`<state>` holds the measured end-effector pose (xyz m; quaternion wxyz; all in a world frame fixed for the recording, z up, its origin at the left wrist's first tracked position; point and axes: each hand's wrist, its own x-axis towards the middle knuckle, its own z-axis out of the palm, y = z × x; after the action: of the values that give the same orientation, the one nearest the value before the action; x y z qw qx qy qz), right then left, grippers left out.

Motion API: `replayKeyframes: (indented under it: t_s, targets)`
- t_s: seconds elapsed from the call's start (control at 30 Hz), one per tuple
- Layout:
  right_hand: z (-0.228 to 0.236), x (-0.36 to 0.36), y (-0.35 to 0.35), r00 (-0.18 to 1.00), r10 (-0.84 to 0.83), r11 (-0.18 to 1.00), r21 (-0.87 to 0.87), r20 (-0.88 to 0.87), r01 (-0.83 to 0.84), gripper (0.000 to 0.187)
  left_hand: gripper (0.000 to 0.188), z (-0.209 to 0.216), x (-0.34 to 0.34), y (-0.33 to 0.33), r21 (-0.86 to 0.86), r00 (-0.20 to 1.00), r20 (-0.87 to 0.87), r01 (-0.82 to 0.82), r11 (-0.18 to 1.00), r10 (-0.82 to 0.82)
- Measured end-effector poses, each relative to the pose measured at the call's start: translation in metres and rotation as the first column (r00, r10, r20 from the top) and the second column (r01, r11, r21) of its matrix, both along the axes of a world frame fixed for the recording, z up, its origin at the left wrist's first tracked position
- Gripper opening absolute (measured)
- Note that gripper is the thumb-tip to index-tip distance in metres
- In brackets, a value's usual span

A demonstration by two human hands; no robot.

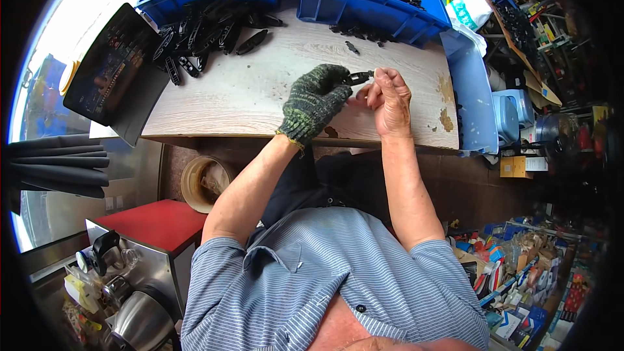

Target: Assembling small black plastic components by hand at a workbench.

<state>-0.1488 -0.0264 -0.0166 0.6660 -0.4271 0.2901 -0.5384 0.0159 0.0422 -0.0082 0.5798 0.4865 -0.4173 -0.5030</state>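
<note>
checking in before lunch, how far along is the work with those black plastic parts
Done: a heap of black parts lies on the table. In hand: the gloved left hand and bare right hand hold one small black piece. Left: both blue bins hold more.

Dark green-grey speckled knit glove w/ yellowish cuff on left hand (pixel 316 99); right hand (pixel 389 99) bare. Small black part (pixel 357 78) between them. Pale wood-grain bench (pixel 253 91), brown worn patches at right edge. Blue bins (pixel 364 3) along far edge, black parts (pixel 208 29) heaped at far left corner. Blue-white striped shirt (pixel 325 273). Red-topped cabinet (pixel 153 224).
</note>
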Motion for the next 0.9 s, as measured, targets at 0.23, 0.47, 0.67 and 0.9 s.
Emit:
replayKeyframes:
  t_s: [0.23, 0.47, 0.67, 0.9]
  targets:
    - [-0.001, -0.005, 0.000, 1.000, 0.009, 1.000, -0.003, -0.029, -0.009, 0.017, 0.031, 0.005, -0.015, -0.010, 0.020, 0.996, 0.013, 0.085, 0.996, -0.085]
    - [0.004, -0.006, -0.002, 0.994, 0.019, 0.999, 0.031, -0.106, -0.016, 0.017, 0.031, 0.007, -0.017, -0.011, 0.046, 0.997, 0.024, 0.071, 0.996, -0.072]
    - [0.002, -0.006, -0.005, 0.989, 0.103, 0.994, 0.059, -0.109, -0.097, 0.014, 0.032, 0.018, -0.018, -0.011, 0.090, 0.997, -0.078, -0.001, 0.996, 0.008]
    - [0.002, -0.007, -0.009, 0.981, 0.147, 0.986, 0.095, -0.125, -0.135, 0.009, 0.030, 0.021, -0.014, -0.014, 0.110, 0.999, -0.029, -0.010, 0.994, 0.013]
